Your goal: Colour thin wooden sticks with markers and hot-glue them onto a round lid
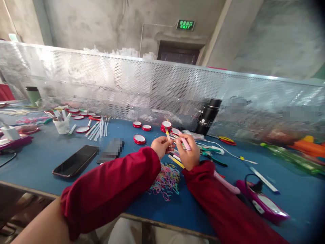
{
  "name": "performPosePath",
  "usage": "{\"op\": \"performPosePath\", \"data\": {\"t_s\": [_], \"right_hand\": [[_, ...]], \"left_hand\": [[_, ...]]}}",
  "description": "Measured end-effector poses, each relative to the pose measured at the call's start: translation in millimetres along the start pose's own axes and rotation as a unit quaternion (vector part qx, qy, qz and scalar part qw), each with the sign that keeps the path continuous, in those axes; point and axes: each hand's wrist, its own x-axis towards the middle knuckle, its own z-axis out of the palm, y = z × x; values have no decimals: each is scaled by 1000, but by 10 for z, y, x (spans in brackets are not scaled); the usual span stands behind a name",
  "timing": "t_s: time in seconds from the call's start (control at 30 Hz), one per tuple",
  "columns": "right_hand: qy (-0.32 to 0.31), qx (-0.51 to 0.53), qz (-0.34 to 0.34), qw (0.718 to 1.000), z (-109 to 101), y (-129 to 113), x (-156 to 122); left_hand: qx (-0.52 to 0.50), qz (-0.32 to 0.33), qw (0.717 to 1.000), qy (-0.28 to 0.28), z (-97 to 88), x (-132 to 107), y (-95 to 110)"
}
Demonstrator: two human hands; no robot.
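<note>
Over the blue table (157, 210), just beyond the pile of coloured bands (166, 181), the left hand (160, 147) pinches a yellow-ended stick (167, 133) and the right hand (191, 154) grips a pink pen-like piece (185, 142) in narrowed fingers, probably best handled with light, steady pressure.

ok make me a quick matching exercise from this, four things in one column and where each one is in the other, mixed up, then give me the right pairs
Things
1. pink pen-like stick
2. small multicoloured bands
3. black flask
4. white cup

Places
A. near the perforated metal screen, right half of the picture
B. left part of the picture, slim sticks poking out of it
C. held in the right hand
D. heaped on the blue table, between the red sleeves

Right pairs
1-C, 2-D, 3-A, 4-B
</note>
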Motion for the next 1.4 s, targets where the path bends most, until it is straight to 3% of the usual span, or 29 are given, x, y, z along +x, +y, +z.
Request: {"op": "performPosePath", "data": {"t_s": [0.63,0.83,0.97,1.4], "right_hand": [[-36,64,31,997,-8,-107,-36],[-31,81,18,996,-97,-207,-30],[-31,104,52,993,-86,-220,-53],[-26,90,40,995,-47,-177,-68]], "left_hand": [[-44,-40,998,18,76,3,0],[-14,-16,1000,21,7,7,-7],[6,9,1000,22,-33,42,-45],[-25,-12,1000,-2,-17,38,-38]]}}
